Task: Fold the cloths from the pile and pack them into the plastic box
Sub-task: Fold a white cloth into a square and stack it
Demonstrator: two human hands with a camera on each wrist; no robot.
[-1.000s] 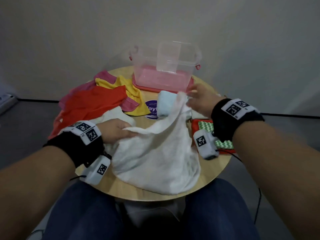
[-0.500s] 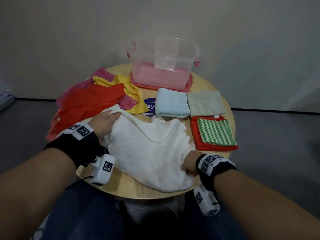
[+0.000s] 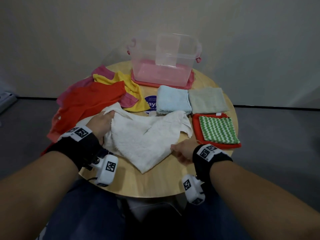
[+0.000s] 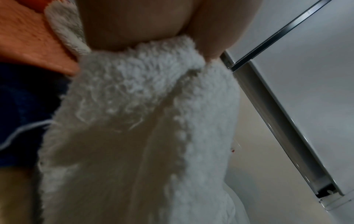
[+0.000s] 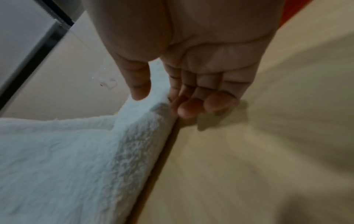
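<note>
A round wooden table (image 3: 155, 186) is standing against a pale wall (image 3: 69, 32), a dark strip running along the wall's foot. A blue round sticker (image 3: 151, 105) with white lettering is showing on the tabletop, partly covered. Grey floor (image 3: 277, 135) is spreading out on both sides

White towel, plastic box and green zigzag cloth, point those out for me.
white towel (image 3: 147, 141), head view, middle of its top layer
plastic box (image 3: 164, 73), head view, front wall
green zigzag cloth (image 3: 218, 129), head view, centre of its striped face
</note>
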